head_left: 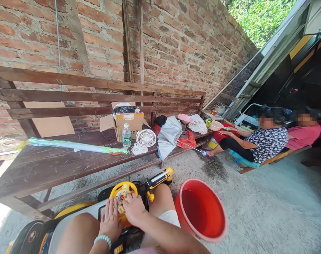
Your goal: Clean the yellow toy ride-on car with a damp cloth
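At lower centre a red plastic bucket (201,210) stands tilted on the concrete floor (268,208), nothing visible inside, while an open cardboard box (128,124) holding a dark bag sits on the wooden bench (43,165) against the brick wall (176,38). On that bench, mid-frame, stand a water bottle (126,135), a small white fan (146,138) and a folded grey umbrella (168,135); two people sit at right. At bottom centre the left hand (110,220) lies flat, fingers spread, on a yellow toy ride-on car (70,211), and the right hand (135,208) is curled over its yellow steering wheel (120,192).
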A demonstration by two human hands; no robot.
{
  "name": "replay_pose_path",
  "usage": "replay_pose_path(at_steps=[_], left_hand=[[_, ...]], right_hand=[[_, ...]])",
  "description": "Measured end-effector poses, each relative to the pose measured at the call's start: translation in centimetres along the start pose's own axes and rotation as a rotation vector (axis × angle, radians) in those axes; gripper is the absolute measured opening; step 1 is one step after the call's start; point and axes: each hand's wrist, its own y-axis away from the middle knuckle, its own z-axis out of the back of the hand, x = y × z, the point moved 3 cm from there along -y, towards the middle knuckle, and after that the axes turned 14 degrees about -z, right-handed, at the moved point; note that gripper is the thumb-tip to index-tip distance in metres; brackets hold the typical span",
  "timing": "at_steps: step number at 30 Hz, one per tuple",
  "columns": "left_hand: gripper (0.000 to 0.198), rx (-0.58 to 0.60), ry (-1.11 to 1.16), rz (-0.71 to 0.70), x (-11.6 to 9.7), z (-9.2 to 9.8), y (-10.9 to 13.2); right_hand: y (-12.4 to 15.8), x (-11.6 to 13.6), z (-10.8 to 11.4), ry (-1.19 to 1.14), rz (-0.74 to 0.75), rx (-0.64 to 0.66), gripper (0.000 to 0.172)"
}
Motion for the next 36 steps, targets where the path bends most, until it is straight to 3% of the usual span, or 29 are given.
replay_pose_path(at_steps=[4, 8, 11, 14, 17, 21, 26, 31, 34, 36], left_hand=[[0.109, -0.100, 0.088, -0.054, 1.8, -1.0, -0.1], [0.095, -0.034, 0.123, -0.062, 2.6, -0.7, -0.7], [0.084, 0.069, 0.102, 0.030, 1.2, 1.0, -0.5], [0.090, 0.209, 0.033, 0.051, -1.1, 3.4, -0.3], [0.094, 0.308, -0.018, 0.048, -2.5, 5.2, -0.4], [0.104, 0.336, 0.017, 0.058, -2.9, 6.0, -0.3], [0.109, 0.295, 0.130, 0.046, -2.2, 5.2, 0.1], [0.098, 0.102, 0.313, 0.040, -0.6, 3.4, -0.4], [0.095, 0.010, 0.285, 0.065, -0.8, 2.5, -0.8], [0.091, 0.062, 0.210, 0.110, -1.5, 2.1, -0.9]], right_hand=[[2.3, 0.0, -0.4, 0.000, 0.093, 0.013, 0.026], [-0.5, -0.4, 3.4, -0.019, 0.062, 0.006, 0.035], [-3.3, -0.9, 5.8, -0.062, 0.019, -0.016, 0.045], [-3.9, -1.2, 5.2, -0.031, -0.039, 0.102, 0.045], [-2.2, -1.0, 3.3, -0.008, -0.050, 0.111, 0.049], [2.2, -1.0, 1.4, 0.008, 0.030, 0.157, 0.045], [4.6, -2.1, 2.2, -0.084, -0.015, 0.204, 0.047], [0.7, -2.9, 5.8, -0.117, -0.124, 0.055, 0.057], [-2.6, -1.5, 6.5, -0.089, -0.040, 0.030, 0.058], [-4.4, 0.1, 5.9, -0.055, 0.083, 0.075, 0.059]])
